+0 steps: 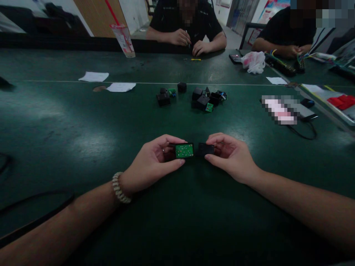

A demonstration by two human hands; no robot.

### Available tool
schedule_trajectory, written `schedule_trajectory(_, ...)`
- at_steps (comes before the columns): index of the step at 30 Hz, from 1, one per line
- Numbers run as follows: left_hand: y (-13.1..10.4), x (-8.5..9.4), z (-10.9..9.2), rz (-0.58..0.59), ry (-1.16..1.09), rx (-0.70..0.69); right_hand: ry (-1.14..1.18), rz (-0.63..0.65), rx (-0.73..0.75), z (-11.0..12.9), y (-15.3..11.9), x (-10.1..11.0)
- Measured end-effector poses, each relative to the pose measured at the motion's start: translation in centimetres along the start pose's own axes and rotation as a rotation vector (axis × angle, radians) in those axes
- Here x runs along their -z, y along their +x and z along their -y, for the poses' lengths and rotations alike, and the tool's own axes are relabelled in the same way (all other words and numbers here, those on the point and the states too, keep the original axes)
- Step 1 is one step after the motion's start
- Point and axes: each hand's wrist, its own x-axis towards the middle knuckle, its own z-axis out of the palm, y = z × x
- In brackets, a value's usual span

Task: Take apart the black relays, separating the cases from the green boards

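My left hand (155, 159) grips a small black case with a green circuit board (184, 150) showing in its open face. Thumb and fingers press its lower and upper edges. Just to the right, my right hand (235, 157) pinches a flat black piece (206, 149) between thumb and fingers. The case and the black piece are held close side by side, with a narrow dark gap between them. Farther back on the green table (124, 118) lie a group of black cases with a green board (163, 99) and a larger pile of black parts (202, 101).
A lone black block (182, 87) sits between the groups. Behind are white papers (121, 87), a drink cup (124, 41) and a plastic bag (253, 62). At right lie a blurred phone-like object (280, 110) and a cable (307, 136). Two people sit across the table.
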Motion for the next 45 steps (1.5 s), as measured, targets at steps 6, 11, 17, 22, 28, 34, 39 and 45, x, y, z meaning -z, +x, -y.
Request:
schedule_trajectory(6,-0.05,-0.01,-0.1,0.01,-0.023,-0.002,-0.079,0.023,-0.018,0.26,0.11,0.29)
schedule_trajectory(11,-0.09,0.19,-0.04,0.017,-0.013,-0.003,-0.035,0.061,-0.059,0.45,0.11,0.33)
schedule_trajectory(17,-0.03,0.23,-0.13,0.017,-0.012,-0.01,-0.042,0.041,-0.06,0.74,0.01,0.14)
schedule_trajectory(22,-0.04,0.17,-0.14,0.019,-0.012,-0.013,0.001,0.042,-0.1,0.79,-0.13,0.01)
schedule_trajectory(28,0.0,0.28,0.12,0.019,-0.018,-0.005,0.068,0.059,-0.089,0.5,0.07,-0.03)
schedule_trajectory(34,-0.08,0.27,0.26,0.025,-0.018,-0.008,0.092,0.07,-0.092,0.33,-0.02,0.09)
schedule_trajectory(39,-0.07,0.17,-0.04,0.023,-0.034,-0.008,0.132,0.075,-0.073,0.23,-0.05,0.1)
schedule_trajectory(45,0.07,0.19,-0.06,0.024,-0.006,-0.004,0.158,0.043,-0.091,0.32,0.01,0.01)
